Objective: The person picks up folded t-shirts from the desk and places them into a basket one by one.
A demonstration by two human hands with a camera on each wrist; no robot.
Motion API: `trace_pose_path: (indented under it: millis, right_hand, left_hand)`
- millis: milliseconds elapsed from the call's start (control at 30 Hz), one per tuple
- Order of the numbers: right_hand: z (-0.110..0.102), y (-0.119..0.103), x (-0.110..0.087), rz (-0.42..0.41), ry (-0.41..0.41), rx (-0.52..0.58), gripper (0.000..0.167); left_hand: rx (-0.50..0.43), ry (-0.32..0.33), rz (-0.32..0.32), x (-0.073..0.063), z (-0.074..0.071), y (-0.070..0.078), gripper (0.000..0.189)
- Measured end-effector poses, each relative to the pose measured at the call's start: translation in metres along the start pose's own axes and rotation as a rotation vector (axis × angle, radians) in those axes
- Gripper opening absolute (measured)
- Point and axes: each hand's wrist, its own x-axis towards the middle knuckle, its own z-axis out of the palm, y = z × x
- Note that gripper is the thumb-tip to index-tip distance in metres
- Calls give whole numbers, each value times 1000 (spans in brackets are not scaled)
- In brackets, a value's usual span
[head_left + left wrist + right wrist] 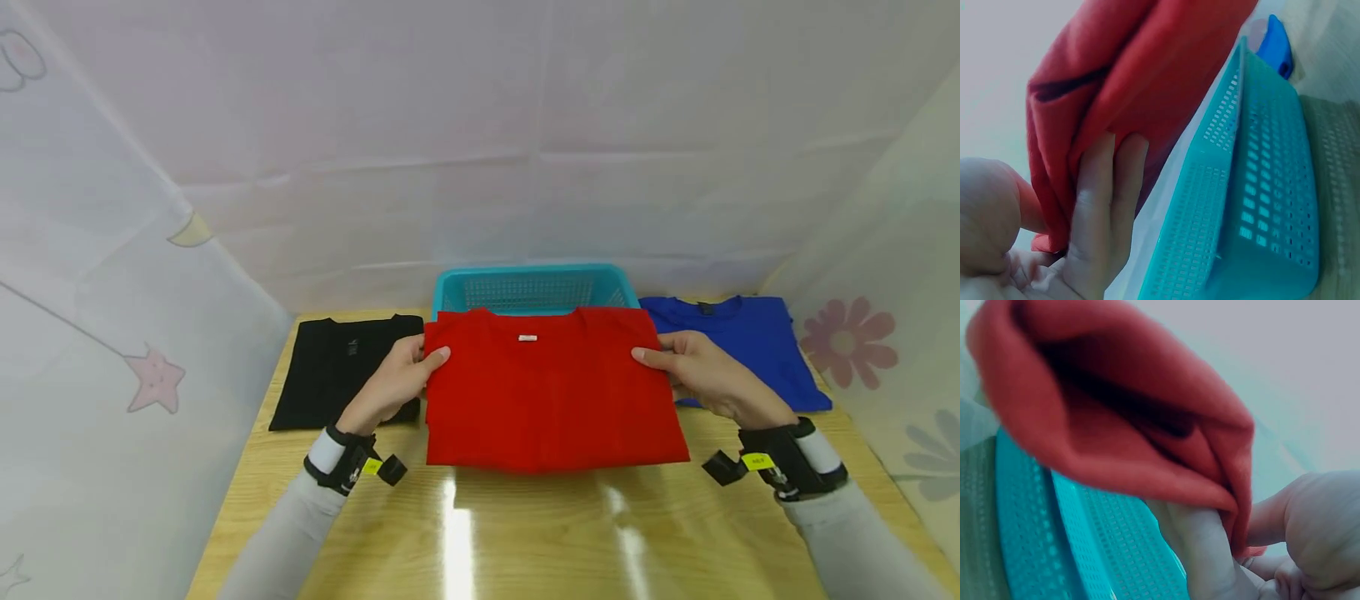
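1. Black shirt (326,375) is lying flat, probably just parked aside.
2. Our left hand (393,379) is pinching the red shirt (555,396) by one edge.
3. We're holding it above the table (375,533), partly hiding the basket (528,272); gripping both sides is likely keeping folds neat.
4. Our right hand (701,371) is pinching the opposite edge.
5. Blue shirt (750,342) is lying beyond.

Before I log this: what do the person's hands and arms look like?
Left hand and right hand: no gloves. Sleeves: light grey, long. Straps: black, one per side, each with a yellow label and a small black block sticking out.
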Motion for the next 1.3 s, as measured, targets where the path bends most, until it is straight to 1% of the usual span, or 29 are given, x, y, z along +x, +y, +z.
trace_pose_path:
  millis: [100, 200, 300, 367, 467, 600, 633, 700, 833, 867, 900, 967, 1067, 1167, 1233, 1300]
  right_hand:
    - [-12, -9, 10, 22, 19, -21, 68]
    - [-23, -15, 21, 26, 29, -46, 74]
    - [-31, -18, 35, 28, 53, -85, 81]
    - [-36, -19, 46, 26, 66, -113, 82]
    - [-44, -19, 59, 26, 73, -115, 77]
    - [-51, -12, 73, 38, 79, -96, 57]
    - [-52, -10, 76, 42, 84, -98, 55]
    - [-53, -7, 83, 55, 99, -129, 55]
    - [-54, -5, 98, 59, 108, -205, 70]
    - [-54, -5, 102, 59, 111, -222, 67]
    - [-55, -5, 105, 53, 110, -237, 61]
    - [-55, -5, 112, 43, 116, -261, 44]
    - [-54, -5, 119, 22, 119, -283, 32]
    - [-52, -3, 126, -4, 143, -330, 32]
    - [-50, -2, 131, -19, 173, -397, 30]
    - [-48, 0, 136, -26, 208, -476, 36]
  left_hand:
    - [-29, 1, -27, 17, -5, 2, 34]
    - [-11, 13, -53, 35, -10, 6, 33]
    - [22, 23, -73, 51, -16, 9, 32]
    - [33, 36, -86, 63, -20, 10, 32]
    - [41, 48, -103, 79, -24, 10, 31]
    - [58, 53, -134, 99, -23, 3, 31]
    - [64, 58, -144, 103, -23, 1, 30]
    - [78, 73, -156, 109, -23, -2, 30]
    - [96, 111, -163, 119, -25, -7, 27]
    - [100, 112, -161, 121, -25, -8, 27]
    - [105, 115, -162, 123, -25, -9, 28]
    - [117, 115, -165, 126, -25, -11, 30]
    - [158, 121, -173, 131, -25, -12, 31]
    - [244, 133, -167, 135, -24, -11, 29]
    - [315, 139, -162, 139, -21, -9, 29]
    - [379, 136, -167, 141, -18, -6, 31]
